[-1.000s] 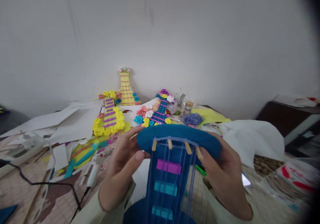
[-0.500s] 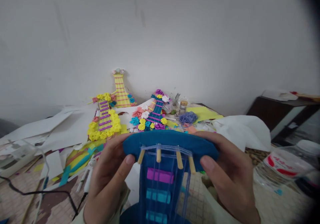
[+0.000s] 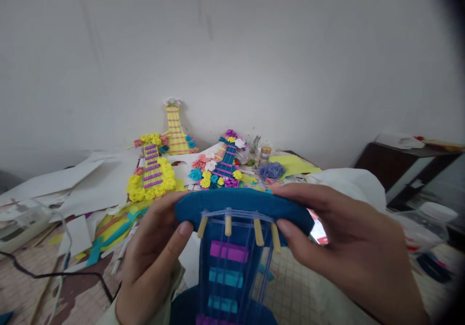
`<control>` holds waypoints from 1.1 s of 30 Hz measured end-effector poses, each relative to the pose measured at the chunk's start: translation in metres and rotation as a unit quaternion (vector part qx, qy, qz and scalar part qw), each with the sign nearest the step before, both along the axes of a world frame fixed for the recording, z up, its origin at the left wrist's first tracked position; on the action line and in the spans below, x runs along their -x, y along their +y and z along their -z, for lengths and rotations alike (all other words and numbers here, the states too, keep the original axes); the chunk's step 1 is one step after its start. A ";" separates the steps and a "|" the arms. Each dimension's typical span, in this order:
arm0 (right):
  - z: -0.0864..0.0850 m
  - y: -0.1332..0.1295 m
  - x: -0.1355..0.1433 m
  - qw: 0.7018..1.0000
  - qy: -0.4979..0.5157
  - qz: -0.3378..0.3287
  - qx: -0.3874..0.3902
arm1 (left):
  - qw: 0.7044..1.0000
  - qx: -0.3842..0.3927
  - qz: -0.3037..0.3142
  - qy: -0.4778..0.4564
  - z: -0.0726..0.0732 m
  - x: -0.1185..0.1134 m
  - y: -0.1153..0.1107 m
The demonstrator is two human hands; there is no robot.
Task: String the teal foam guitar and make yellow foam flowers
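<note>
The left hand (image 3: 156,257) and right hand (image 3: 348,247) pinch opposite ends of the wide head (image 3: 236,199) of the blue toy guitar (image 3: 232,264) — long neck running down between them, right thumb (image 3: 290,233) just beside the end peg (image 3: 276,239).

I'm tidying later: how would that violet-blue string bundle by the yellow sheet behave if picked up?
The string bundle would probably sag, lying as it does in loose coils. It looks apt to tangle, being so jumbled. It seems unlikely to roll, given its low, spread shape.
</note>
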State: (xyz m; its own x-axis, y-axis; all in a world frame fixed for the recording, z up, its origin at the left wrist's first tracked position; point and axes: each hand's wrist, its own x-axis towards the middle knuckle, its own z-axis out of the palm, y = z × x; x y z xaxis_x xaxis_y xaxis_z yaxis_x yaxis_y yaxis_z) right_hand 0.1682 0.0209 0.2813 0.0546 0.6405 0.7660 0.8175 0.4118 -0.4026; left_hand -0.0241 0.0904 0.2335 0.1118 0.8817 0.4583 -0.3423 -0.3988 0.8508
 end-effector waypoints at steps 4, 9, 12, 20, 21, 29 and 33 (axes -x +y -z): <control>-0.002 -0.001 -0.001 1.000 -0.007 -0.021 0.013 | 1.000 0.017 0.001 -0.001 -0.002 0.000 -0.002; -0.002 -0.002 -0.004 0.998 0.006 -0.043 0.043 | 1.000 0.012 0.013 0.001 0.001 -0.001 -0.001; -0.001 0.000 -0.004 0.998 0.011 -0.048 0.040 | 1.000 0.009 0.011 0.005 0.002 0.000 -0.001; -0.002 0.007 -0.002 0.998 0.024 -0.034 0.046 | 0.999 -0.023 0.018 0.032 0.002 0.004 0.002; -0.003 0.009 -0.003 0.998 0.024 -0.038 0.052 | 0.999 -0.021 0.010 0.026 0.001 0.003 0.002; -0.007 0.025 -0.004 0.989 0.057 -0.105 0.089 | 0.999 -0.039 0.027 0.010 0.004 0.005 0.008; -0.009 0.036 -0.005 0.984 0.061 -0.129 0.106 | 0.998 -0.054 0.019 0.014 0.002 0.005 0.022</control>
